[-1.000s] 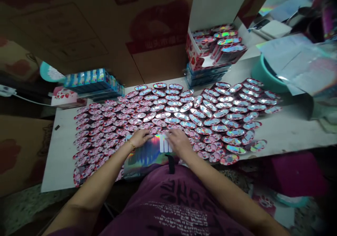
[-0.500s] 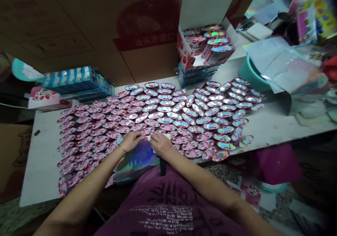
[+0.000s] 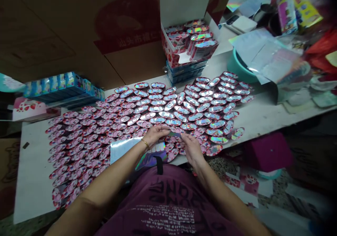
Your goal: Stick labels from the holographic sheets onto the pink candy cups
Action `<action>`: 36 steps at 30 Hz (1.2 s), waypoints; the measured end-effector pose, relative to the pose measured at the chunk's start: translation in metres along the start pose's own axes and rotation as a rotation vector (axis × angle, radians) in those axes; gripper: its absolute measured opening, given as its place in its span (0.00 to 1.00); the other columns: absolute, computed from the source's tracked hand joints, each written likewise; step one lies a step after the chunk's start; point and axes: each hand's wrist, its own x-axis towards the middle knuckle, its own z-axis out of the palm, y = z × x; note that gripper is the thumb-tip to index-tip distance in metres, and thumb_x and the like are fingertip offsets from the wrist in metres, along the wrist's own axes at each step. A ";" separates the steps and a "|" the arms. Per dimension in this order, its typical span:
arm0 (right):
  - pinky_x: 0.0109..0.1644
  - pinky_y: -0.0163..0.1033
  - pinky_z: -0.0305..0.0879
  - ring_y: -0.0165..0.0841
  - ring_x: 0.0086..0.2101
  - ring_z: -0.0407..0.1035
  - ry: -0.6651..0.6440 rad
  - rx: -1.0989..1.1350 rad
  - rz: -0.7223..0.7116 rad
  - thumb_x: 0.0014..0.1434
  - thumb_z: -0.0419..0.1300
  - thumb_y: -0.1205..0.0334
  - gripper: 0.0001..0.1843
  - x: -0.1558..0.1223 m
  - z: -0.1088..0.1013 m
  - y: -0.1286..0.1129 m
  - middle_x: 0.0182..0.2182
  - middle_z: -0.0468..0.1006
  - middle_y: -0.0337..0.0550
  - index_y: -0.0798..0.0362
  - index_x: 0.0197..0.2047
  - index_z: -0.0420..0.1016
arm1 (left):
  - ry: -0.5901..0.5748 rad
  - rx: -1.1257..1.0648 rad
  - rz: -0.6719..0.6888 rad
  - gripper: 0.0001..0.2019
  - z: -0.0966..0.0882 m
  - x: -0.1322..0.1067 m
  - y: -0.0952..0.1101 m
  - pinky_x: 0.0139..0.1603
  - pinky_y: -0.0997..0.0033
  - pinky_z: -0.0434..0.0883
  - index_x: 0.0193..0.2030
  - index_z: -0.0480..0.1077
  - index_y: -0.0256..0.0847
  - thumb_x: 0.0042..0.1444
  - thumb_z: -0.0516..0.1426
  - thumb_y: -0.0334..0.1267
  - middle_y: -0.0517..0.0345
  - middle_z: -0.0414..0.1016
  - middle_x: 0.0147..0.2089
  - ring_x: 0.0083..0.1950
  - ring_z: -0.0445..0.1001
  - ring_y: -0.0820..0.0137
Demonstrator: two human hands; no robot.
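A small narrow shiny strip, like a sticker (image 3: 174, 134), is stretched between my two hands. My left hand (image 3: 156, 135), with a gold bracelet at the wrist, pinches one end, and my right hand (image 3: 191, 147) pinches the other. Both hands hover over rows of oval strawberry-print packs (image 3: 105, 122) standing close together. Packs on the right carry silvery shiny tops (image 3: 210, 103); those on the left show pink round centres. Below my left forearm lies a shiny holographic sheet (image 3: 152, 156) against my body, partly covered by the arm.
A white table (image 3: 31, 179) bears the packs. Behind stand a large cardboard box (image 3: 142, 67) and an open strawberry-print display box (image 3: 172, 51) holding similar packs, on blue boxes. Blue small boxes (image 3: 60, 83) sit at left. A teal basin (image 3: 238, 67) under plastic sheets stands right.
My hands have left the holographic sheet's edge and moved right, and a small strip now spans them. The camera view has shifted slightly to the right.
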 end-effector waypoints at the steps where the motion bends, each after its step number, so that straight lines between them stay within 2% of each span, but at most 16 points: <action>1: 0.25 0.32 0.54 0.26 0.21 0.60 0.038 -0.010 -0.036 0.41 0.63 0.53 0.15 0.002 -0.002 0.005 0.20 0.70 0.35 0.55 0.30 0.72 | 0.016 -0.010 0.004 0.18 0.004 0.005 -0.002 0.31 0.76 0.67 0.44 0.68 0.35 0.45 0.59 0.39 0.57 0.73 0.31 0.28 0.69 0.77; 3: 0.29 0.34 0.57 0.28 0.24 0.62 0.140 -0.103 -0.159 0.43 0.62 0.54 0.15 0.007 -0.006 0.014 0.23 0.71 0.37 0.55 0.31 0.73 | 0.080 0.057 0.055 0.16 0.010 0.019 -0.008 0.30 0.76 0.66 0.42 0.67 0.34 0.44 0.58 0.34 0.61 0.70 0.25 0.25 0.67 0.78; 5: 0.34 0.36 0.59 0.30 0.28 0.63 0.258 -0.282 -0.333 0.45 0.60 0.54 0.13 0.016 -0.008 0.022 0.26 0.72 0.40 0.55 0.30 0.74 | 0.164 0.219 0.143 0.14 0.016 0.033 -0.013 0.29 0.77 0.65 0.41 0.67 0.34 0.45 0.56 0.31 0.63 0.68 0.23 0.24 0.66 0.78; 9: 0.40 0.40 0.56 0.34 0.33 0.62 0.438 -0.707 -0.598 0.51 0.55 0.57 0.10 0.033 -0.011 0.031 0.28 0.71 0.43 0.54 0.27 0.73 | 0.312 0.585 0.286 0.16 0.030 0.054 -0.020 0.33 0.74 0.66 0.45 0.66 0.37 0.47 0.55 0.31 0.61 0.71 0.26 0.29 0.68 0.74; 12: 0.40 0.41 0.53 0.36 0.35 0.60 0.491 -0.922 -0.677 0.53 0.54 0.60 0.09 0.038 -0.011 0.034 0.29 0.70 0.44 0.52 0.27 0.72 | 0.361 0.791 0.352 0.16 0.037 0.057 -0.022 0.38 0.72 0.66 0.48 0.64 0.40 0.50 0.53 0.32 0.59 0.72 0.30 0.33 0.70 0.72; 15: 0.38 0.41 0.51 0.37 0.36 0.58 0.483 -1.038 -0.717 0.53 0.53 0.61 0.07 0.038 -0.010 0.034 0.29 0.69 0.44 0.51 0.27 0.71 | 0.341 0.955 0.406 0.14 0.043 0.056 -0.021 0.41 0.70 0.65 0.46 0.65 0.40 0.51 0.51 0.30 0.56 0.72 0.33 0.36 0.70 0.70; 18: 0.38 0.41 0.50 0.38 0.36 0.57 0.470 -1.096 -0.707 0.53 0.54 0.61 0.06 0.037 -0.008 0.033 0.30 0.68 0.44 0.52 0.27 0.69 | 0.361 1.033 0.428 0.15 0.046 0.055 -0.020 0.43 0.69 0.65 0.46 0.65 0.38 0.50 0.50 0.29 0.51 0.70 0.41 0.42 0.69 0.68; 20: 0.38 0.41 0.50 0.39 0.37 0.57 0.469 -1.126 -0.682 0.52 0.54 0.61 0.05 0.037 -0.007 0.032 0.31 0.68 0.45 0.52 0.28 0.69 | 0.408 1.041 0.421 0.15 0.042 0.054 -0.018 0.44 0.69 0.65 0.46 0.64 0.38 0.50 0.51 0.29 0.49 0.67 0.46 0.45 0.67 0.66; 22: 0.39 0.42 0.51 0.39 0.37 0.57 0.473 -1.148 -0.671 0.52 0.54 0.61 0.05 0.036 -0.010 0.030 0.32 0.68 0.46 0.53 0.32 0.69 | 0.456 1.017 0.415 0.15 0.028 0.051 -0.015 0.44 0.68 0.65 0.46 0.63 0.38 0.50 0.52 0.31 0.49 0.66 0.46 0.45 0.67 0.66; 25: 0.41 0.42 0.51 0.39 0.39 0.57 0.447 -1.179 -0.721 0.53 0.52 0.63 0.08 0.033 -0.020 0.028 0.34 0.68 0.46 0.53 0.36 0.70 | 0.539 0.952 0.444 0.16 -0.013 0.035 -0.008 0.44 0.68 0.64 0.47 0.63 0.38 0.50 0.54 0.39 0.51 0.66 0.44 0.44 0.67 0.67; 27: 0.42 0.42 0.51 0.38 0.39 0.57 0.332 -1.226 -0.796 0.55 0.50 0.66 0.10 0.029 -0.027 0.026 0.35 0.68 0.45 0.51 0.37 0.71 | 0.566 0.947 0.432 0.17 -0.048 0.017 -0.005 0.42 0.69 0.64 0.45 0.65 0.37 0.51 0.53 0.45 0.51 0.67 0.42 0.41 0.67 0.67; 28: 0.42 0.42 0.51 0.37 0.39 0.57 0.243 -1.256 -0.839 0.55 0.49 0.67 0.12 0.026 -0.027 0.025 0.36 0.68 0.45 0.50 0.39 0.72 | 0.529 0.977 0.410 0.17 -0.066 0.006 -0.005 0.41 0.69 0.64 0.44 0.67 0.38 0.52 0.52 0.47 0.52 0.68 0.40 0.39 0.67 0.67; 29: 0.42 0.41 0.52 0.37 0.38 0.57 0.135 -1.284 -0.883 0.56 0.49 0.68 0.14 0.023 -0.025 0.025 0.36 0.68 0.44 0.49 0.42 0.72 | 0.428 1.028 0.392 0.18 -0.081 -0.004 -0.006 0.41 0.69 0.63 0.42 0.68 0.38 0.51 0.52 0.48 0.53 0.69 0.38 0.39 0.67 0.67; 32: 0.42 0.40 0.53 0.35 0.38 0.58 -0.185 -1.325 -0.992 0.57 0.48 0.68 0.16 0.014 -0.001 0.025 0.38 0.69 0.44 0.48 0.47 0.70 | 0.148 1.176 0.303 0.17 -0.114 -0.031 -0.013 0.41 0.69 0.61 0.38 0.71 0.41 0.46 0.56 0.50 0.55 0.69 0.35 0.39 0.65 0.67; 34: 0.42 0.40 0.53 0.35 0.39 0.58 -0.354 -1.335 -1.054 0.59 0.48 0.66 0.16 0.010 0.028 0.025 0.39 0.69 0.45 0.48 0.48 0.68 | 0.082 1.224 0.216 0.15 -0.123 -0.041 -0.020 0.38 0.71 0.60 0.33 0.71 0.40 0.45 0.56 0.49 0.56 0.68 0.32 0.36 0.65 0.68; 36: 0.42 0.41 0.54 0.36 0.40 0.58 -0.466 -1.369 -1.098 0.60 0.48 0.63 0.16 0.007 0.060 0.027 0.41 0.69 0.46 0.49 0.50 0.67 | 0.071 1.207 0.133 0.12 -0.125 -0.046 -0.025 0.34 0.73 0.59 0.28 0.69 0.37 0.47 0.54 0.46 0.59 0.66 0.27 0.32 0.63 0.70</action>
